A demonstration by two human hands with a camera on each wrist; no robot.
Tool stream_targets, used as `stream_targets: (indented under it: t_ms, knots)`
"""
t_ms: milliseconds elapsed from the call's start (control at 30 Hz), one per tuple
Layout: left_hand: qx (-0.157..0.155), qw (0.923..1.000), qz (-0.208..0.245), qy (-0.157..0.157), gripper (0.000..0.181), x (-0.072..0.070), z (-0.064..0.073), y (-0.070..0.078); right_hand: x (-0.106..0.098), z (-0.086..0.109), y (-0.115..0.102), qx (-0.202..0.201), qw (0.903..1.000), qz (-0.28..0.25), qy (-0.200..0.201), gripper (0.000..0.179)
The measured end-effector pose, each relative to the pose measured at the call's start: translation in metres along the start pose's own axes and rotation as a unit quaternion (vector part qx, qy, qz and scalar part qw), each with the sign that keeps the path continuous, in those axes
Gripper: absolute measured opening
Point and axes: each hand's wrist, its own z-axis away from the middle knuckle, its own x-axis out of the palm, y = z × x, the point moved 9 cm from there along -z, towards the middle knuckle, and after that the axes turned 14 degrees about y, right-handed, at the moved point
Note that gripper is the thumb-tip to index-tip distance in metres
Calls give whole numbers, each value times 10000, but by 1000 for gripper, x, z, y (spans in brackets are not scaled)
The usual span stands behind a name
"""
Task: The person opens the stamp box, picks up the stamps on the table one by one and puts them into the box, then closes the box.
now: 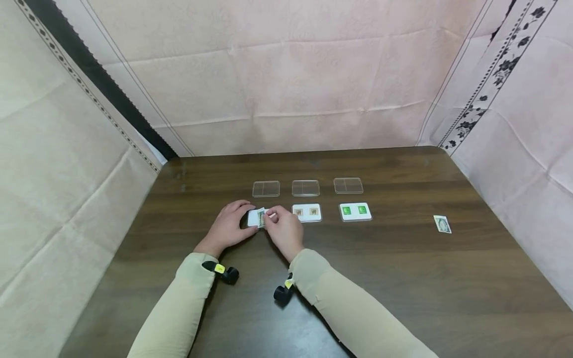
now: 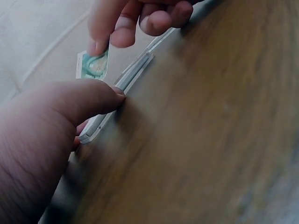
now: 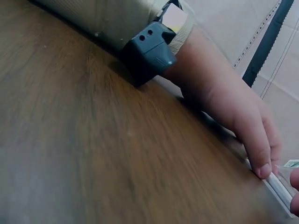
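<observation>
My left hand (image 1: 230, 223) grips a shallow clear plastic case with a white insert (image 1: 252, 219) by its edges, thumb on the near side. In the left wrist view the case (image 2: 96, 126) lies at the table surface under that thumb. My right hand (image 1: 284, 228) pinches a small green stamp-like paper (image 2: 96, 65) with a white border, which stands tilted over the case. Right of them lie two more white cases: one with two brownish pictures (image 1: 306, 213), the other with two green ones (image 1: 355, 212).
Three clear lids (image 1: 266, 189) lie in a row behind the cases. A loose stamp-like paper (image 1: 442, 224) with a grey-green picture is far to the right on the brown wooden table (image 1: 385, 278). Pale curtains (image 1: 286, 89) stand around the table.
</observation>
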Motion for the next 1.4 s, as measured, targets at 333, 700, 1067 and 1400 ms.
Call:
stream_targets:
  t_ms: [333,700,1067,1400]
  knots:
    - [67,9995,290,-91,62,-1,0,-8,10,-1,-8,-217,9992,287,170,8]
    - [74,9989,442,-125,59,-4,2,-6,19,-4,-10,-653,9948,767,175,6]
    - [28,9983,528,-245,56,-2,0,-8,25,-1,-20,-1348,9797,1483,-51,10]
    - [-20,9978,589,-310,57,-2,1,-8,26,4,-29,-1950,9636,1821,-157,15]
